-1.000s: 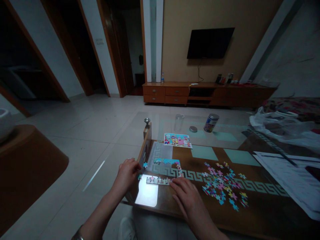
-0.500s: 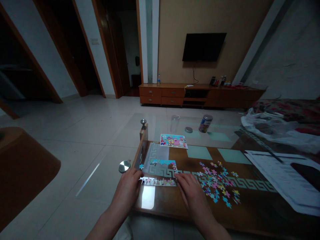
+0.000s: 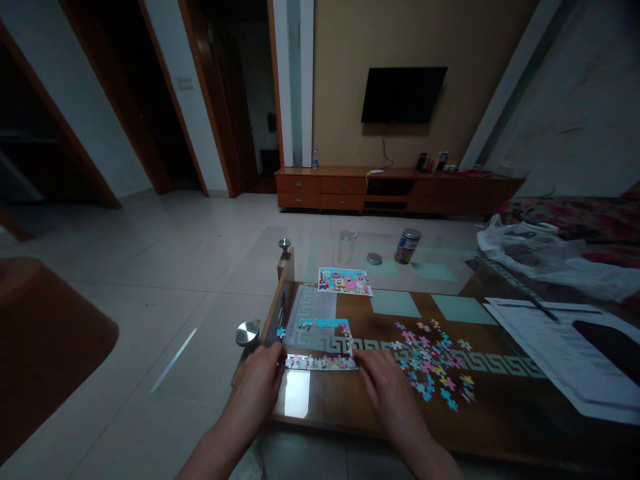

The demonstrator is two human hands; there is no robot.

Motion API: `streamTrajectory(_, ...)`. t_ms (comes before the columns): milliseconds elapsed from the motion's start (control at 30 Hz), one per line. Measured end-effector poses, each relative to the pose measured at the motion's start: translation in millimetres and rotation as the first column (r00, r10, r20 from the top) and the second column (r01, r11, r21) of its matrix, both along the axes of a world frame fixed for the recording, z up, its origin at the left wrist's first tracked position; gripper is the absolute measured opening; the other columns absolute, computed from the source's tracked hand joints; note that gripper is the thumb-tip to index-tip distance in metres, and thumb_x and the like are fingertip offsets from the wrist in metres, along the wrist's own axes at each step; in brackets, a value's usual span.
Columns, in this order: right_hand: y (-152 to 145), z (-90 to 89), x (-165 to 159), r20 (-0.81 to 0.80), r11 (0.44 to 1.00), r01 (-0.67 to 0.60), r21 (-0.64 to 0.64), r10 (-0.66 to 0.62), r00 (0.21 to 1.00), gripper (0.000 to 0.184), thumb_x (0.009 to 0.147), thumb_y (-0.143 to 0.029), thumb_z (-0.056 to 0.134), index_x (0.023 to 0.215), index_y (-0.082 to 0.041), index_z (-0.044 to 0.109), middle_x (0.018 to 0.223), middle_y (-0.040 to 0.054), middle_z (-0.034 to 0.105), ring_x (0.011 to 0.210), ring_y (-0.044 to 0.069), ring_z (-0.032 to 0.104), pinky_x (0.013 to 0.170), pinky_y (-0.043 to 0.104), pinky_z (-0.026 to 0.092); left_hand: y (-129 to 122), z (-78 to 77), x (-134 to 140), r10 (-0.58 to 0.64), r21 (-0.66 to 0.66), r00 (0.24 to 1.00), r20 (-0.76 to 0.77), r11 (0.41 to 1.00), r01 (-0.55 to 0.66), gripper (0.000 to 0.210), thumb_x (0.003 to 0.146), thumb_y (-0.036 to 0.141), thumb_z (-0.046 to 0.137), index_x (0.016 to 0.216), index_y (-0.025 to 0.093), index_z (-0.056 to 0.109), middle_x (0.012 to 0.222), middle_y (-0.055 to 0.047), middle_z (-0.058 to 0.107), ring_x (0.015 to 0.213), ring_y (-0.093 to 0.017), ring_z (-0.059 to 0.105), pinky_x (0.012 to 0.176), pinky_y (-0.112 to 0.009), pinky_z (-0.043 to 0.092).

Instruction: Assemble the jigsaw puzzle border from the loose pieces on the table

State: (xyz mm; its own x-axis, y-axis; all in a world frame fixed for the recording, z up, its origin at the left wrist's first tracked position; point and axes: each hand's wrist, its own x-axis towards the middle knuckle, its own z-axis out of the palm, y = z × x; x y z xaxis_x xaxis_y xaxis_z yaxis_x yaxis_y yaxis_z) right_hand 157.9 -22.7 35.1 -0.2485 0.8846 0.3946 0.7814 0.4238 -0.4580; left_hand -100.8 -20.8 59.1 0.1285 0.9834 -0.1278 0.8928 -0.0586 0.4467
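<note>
A partly joined jigsaw frame lies on the glass table: a blue top row [image 3: 324,323], a right column [image 3: 349,339] and a bottom strip of joined pieces [image 3: 320,363]. My left hand [image 3: 261,375] has its fingers closed at the left end of the bottom strip. At the strip's right end, by the lower right corner, my right hand [image 3: 386,379] pinches with bent fingers. The strip looks slightly bowed between them. A single blue piece [image 3: 281,332] lies just above my left fingertips. Loose jigsaw pieces [image 3: 433,360] are scattered right of my right hand.
Behind the frame lies a cartoon picture card [image 3: 345,281]. Farther back stand a clear jar [image 3: 347,247], a metal lid [image 3: 374,259] and a printed can [image 3: 407,246]. Papers [image 3: 555,360], a dark phone [image 3: 607,347] and a plastic bag [image 3: 535,250] are on the right.
Both hands have shifted the bottom strip slightly to the right, so its right end sits at the foot of the right column. The view has turned a little.
</note>
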Motion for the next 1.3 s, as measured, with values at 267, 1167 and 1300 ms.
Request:
streamTrajectory(267,-0.4,0.3,1.2,0.007,1.000,-0.002,-0.017,0.002,1.000,0.034,0.083,-0.004,0.045,0.109,-0.014,0.064,0.096,0.0107,0.067,0.090,0.025,0.059,0.078,0.040,0.050,4.8,1.1,-11.0,0.014,0.102,0.999,0.040,0.995,-0.018,0.011,0.079,0.015,0.042,0.083,0.020,0.051,0.086,-0.007,0.061,0.085,-0.023,0.056,0.074,-0.034,0.041)
streamTrajectory(1167,-3.6,0.8,1.1,-0.043,0.999,0.007,-0.050,-0.009,0.999,0.037,0.083,-0.006,0.041,0.113,-0.014,0.062,0.097,0.0103,0.068,0.089,0.024,0.059,0.078,0.040,0.048,-1.6,5.9,1.8,-0.109,0.106,0.994,-0.011,0.988,0.110,0.019,0.077,0.011,0.046,0.084,0.020,0.060,0.087,-0.005,0.063,0.090,-0.023,0.054,0.076,-0.035,0.039)
streamTrajectory(1300,-2.5,2.6,2.8,-0.053,0.998,0.004,-0.064,-0.008,0.999,0.036,0.084,-0.007,0.041,0.111,-0.015,0.063,0.096,0.0105,0.068,0.089,0.024,0.059,0.078,0.040,0.048,3.1,7.7,-6.1,-0.068,0.118,0.997,-0.028,0.990,0.071,0.019,0.077,0.010,0.047,0.085,0.022,0.060,0.092,-0.004,0.065,0.092,-0.023,0.055,0.079,-0.034,0.040)
